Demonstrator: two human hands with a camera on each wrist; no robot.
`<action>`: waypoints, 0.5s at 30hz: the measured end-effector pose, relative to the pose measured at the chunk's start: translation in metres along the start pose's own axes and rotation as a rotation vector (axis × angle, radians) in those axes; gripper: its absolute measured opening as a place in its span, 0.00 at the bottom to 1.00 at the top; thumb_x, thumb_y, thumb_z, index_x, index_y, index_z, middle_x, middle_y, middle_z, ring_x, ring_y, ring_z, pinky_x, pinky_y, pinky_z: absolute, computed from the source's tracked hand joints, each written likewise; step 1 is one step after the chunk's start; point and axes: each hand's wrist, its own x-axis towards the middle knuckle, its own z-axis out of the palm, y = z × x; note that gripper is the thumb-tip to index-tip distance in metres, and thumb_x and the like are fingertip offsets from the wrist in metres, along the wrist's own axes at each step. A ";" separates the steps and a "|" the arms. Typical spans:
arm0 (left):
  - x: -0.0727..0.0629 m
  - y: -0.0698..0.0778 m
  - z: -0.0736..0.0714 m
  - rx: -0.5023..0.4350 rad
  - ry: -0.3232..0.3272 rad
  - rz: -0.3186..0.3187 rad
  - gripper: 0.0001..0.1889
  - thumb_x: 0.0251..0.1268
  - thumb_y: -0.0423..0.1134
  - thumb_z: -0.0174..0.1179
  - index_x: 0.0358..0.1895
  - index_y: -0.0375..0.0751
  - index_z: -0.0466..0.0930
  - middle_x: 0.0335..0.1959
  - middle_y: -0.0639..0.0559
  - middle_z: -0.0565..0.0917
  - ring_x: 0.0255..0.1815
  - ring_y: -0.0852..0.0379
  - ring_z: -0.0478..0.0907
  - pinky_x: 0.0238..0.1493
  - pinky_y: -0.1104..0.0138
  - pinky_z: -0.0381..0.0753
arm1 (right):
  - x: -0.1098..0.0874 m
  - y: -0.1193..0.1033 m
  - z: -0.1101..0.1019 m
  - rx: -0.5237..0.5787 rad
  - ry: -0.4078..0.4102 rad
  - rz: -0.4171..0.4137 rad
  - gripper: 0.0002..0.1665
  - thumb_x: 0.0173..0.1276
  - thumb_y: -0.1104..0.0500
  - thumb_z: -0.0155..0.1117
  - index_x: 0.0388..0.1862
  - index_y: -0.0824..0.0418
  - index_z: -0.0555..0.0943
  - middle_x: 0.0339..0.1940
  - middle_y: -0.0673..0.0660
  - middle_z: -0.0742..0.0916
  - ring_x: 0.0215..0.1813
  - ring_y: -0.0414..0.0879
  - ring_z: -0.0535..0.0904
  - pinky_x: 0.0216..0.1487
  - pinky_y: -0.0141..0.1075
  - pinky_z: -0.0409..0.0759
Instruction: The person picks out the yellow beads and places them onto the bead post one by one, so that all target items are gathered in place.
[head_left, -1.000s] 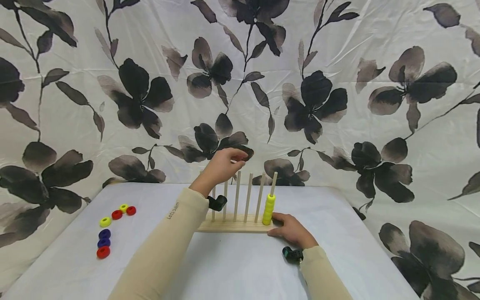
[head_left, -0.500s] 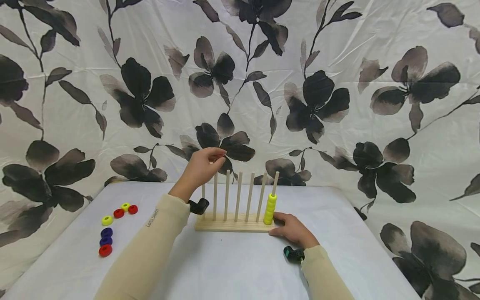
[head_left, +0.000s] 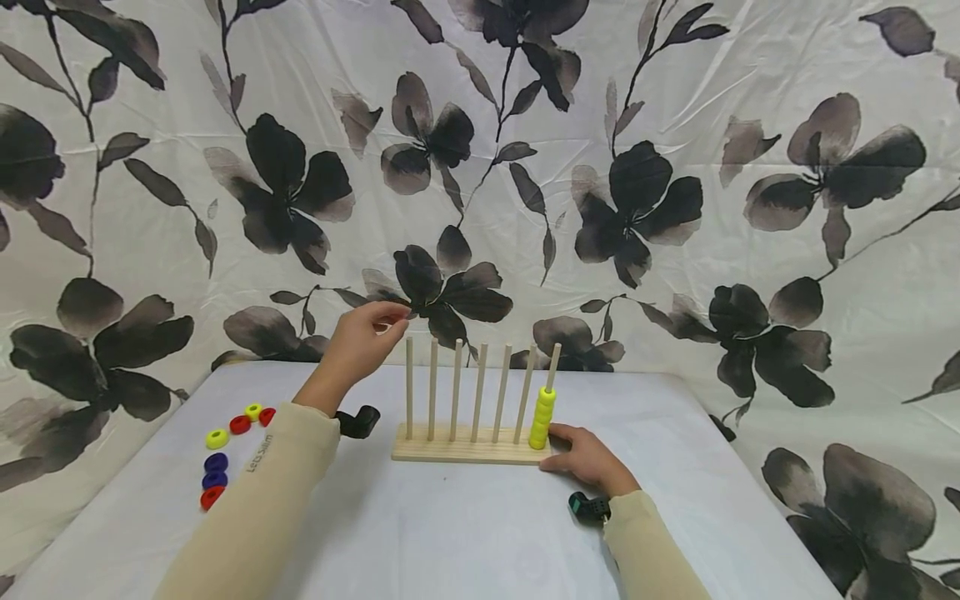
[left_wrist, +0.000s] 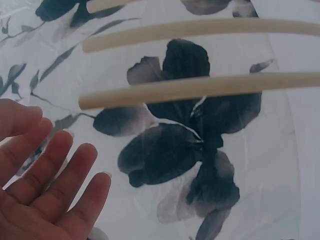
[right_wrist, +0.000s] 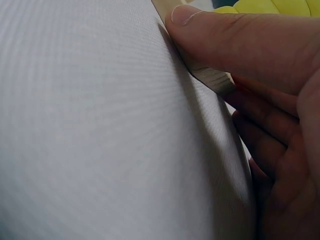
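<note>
A wooden peg stand (head_left: 468, 451) with a row of upright pegs stands on the table. Several yellow beads (head_left: 542, 418) are stacked on its rightmost peg; the other pegs are bare. My right hand (head_left: 588, 460) grips the right end of the base, thumb (right_wrist: 235, 42) at the front and fingers behind. Left of the leftmost peg, my left hand (head_left: 363, 340) hangs in the air near peg-top height. It holds nothing, and its loosely bent fingers (left_wrist: 82, 185) show spread in the left wrist view, apart from the pegs.
Loose beads lie at the table's left: two yellow, several red, and blue ones (head_left: 215, 462). The left sleeve (head_left: 251, 500) partly covers the red bead (head_left: 212, 497) nearest me. A floral cloth (head_left: 637, 208) hangs behind the white-covered table (head_left: 465, 533).
My left hand has moved left, from above the pegs to beyond the leftmost one. The right hand keeps its grip on the base. The view has shifted slightly.
</note>
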 end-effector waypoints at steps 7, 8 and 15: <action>-0.011 -0.020 -0.010 0.032 -0.008 -0.058 0.17 0.72 0.43 0.53 0.58 0.41 0.79 0.53 0.42 0.82 0.55 0.44 0.78 0.59 0.50 0.78 | 0.000 0.001 0.001 -0.010 -0.006 0.006 0.45 0.50 0.47 0.78 0.68 0.52 0.73 0.70 0.57 0.75 0.74 0.58 0.64 0.72 0.58 0.61; -0.012 -0.023 -0.012 0.039 -0.007 -0.066 0.17 0.72 0.43 0.53 0.58 0.41 0.79 0.54 0.42 0.82 0.55 0.43 0.78 0.58 0.49 0.78 | 0.000 0.000 0.001 -0.010 -0.008 0.006 0.44 0.51 0.47 0.78 0.68 0.52 0.73 0.70 0.57 0.75 0.74 0.58 0.64 0.73 0.58 0.61; -0.028 -0.045 -0.023 0.081 -0.017 -0.140 0.18 0.73 0.43 0.51 0.59 0.40 0.78 0.54 0.40 0.82 0.55 0.41 0.77 0.56 0.48 0.79 | -0.002 -0.004 -0.001 -0.018 -0.003 0.011 0.44 0.51 0.48 0.78 0.68 0.54 0.73 0.70 0.57 0.75 0.74 0.57 0.64 0.73 0.57 0.61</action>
